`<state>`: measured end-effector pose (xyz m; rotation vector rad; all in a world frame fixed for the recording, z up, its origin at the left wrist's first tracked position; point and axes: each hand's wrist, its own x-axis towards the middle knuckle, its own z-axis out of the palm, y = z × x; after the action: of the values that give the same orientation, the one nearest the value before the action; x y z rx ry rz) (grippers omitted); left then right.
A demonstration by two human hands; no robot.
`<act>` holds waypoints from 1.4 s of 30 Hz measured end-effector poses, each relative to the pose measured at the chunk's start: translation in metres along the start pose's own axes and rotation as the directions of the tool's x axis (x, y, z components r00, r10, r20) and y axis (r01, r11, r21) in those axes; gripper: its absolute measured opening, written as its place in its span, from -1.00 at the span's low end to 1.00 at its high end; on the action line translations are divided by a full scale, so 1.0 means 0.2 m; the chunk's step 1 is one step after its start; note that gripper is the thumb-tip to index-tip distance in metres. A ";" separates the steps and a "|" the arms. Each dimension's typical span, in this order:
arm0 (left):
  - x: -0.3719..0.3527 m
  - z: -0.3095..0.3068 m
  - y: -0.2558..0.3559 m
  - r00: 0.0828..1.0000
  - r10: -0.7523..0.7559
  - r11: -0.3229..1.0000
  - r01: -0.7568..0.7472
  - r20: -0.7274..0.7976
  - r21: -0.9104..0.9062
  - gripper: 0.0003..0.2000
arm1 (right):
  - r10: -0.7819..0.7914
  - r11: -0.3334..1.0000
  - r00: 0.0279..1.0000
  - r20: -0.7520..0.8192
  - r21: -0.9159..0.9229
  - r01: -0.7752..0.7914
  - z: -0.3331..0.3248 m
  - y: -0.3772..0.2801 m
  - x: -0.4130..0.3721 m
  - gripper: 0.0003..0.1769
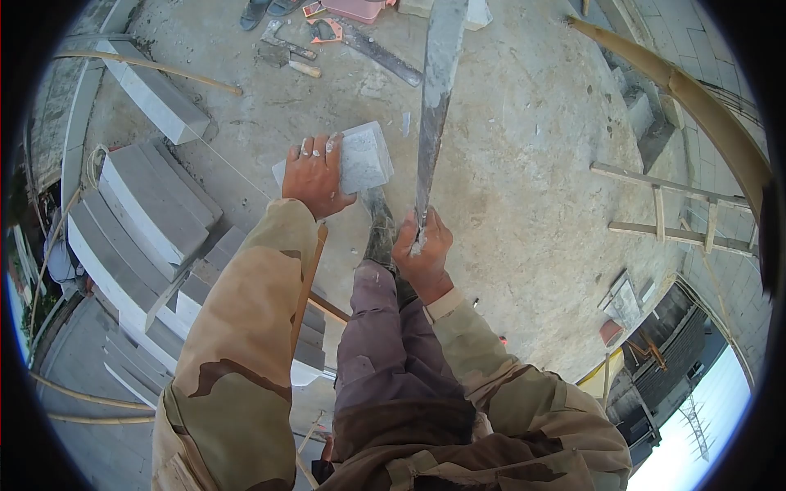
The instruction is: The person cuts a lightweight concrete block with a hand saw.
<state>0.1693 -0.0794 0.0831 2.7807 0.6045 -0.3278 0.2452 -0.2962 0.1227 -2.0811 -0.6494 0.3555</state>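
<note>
My left hand (315,173) grips a small pale aerated concrete block (366,155), its dusty fingers laid over the block's left part. Just below that block is my dark boot (380,231). In front of my right leg, my right hand (423,250) is closed around the lower end of a long, flat, blade-like grey strip (438,90). The strip rises past the top of the view, and its lower part is darker and smeared. Its kind does not show clearly, and my fingers hide the held end.
Stacked concrete blocks (147,204) stand to my left, with a string near them. Ahead lie an orange-handled saw (372,51), a hatchet (286,41) and a pink tub (356,8). A wooden ladder (675,217) and a curved bamboo pole (655,69) are on the right.
</note>
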 end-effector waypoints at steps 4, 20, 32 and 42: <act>0.01 -0.02 0.01 0.999 0.021 0.999 -0.020 -0.027 0.044 0.02 | 0.200 0.977 0.931 0.304 -0.139 -0.164 0.09 0.24 -0.03 -0.78; 0.03 -0.02 0.00 1.000 -0.003 1.000 0.003 0.007 0.007 0.04 | 0.203 0.979 0.945 0.257 -0.055 -0.195 -0.02 0.09 0.05 -0.73; 0.02 -0.04 0.01 1.000 0.009 0.999 -0.010 0.022 0.047 0.05 | 0.155 0.987 0.958 0.242 -0.082 -0.139 -0.01 0.09 0.04 -0.75; 0.00 -0.02 0.00 0.999 0.005 0.999 -0.007 0.046 0.051 0.07 | 0.352 0.926 0.856 0.379 -0.276 -0.259 0.05 0.25 0.00 -0.82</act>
<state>0.1699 -0.0784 0.0861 2.8145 0.5843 -0.4103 0.2567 -0.3132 0.0757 -2.3434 -0.6228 0.9829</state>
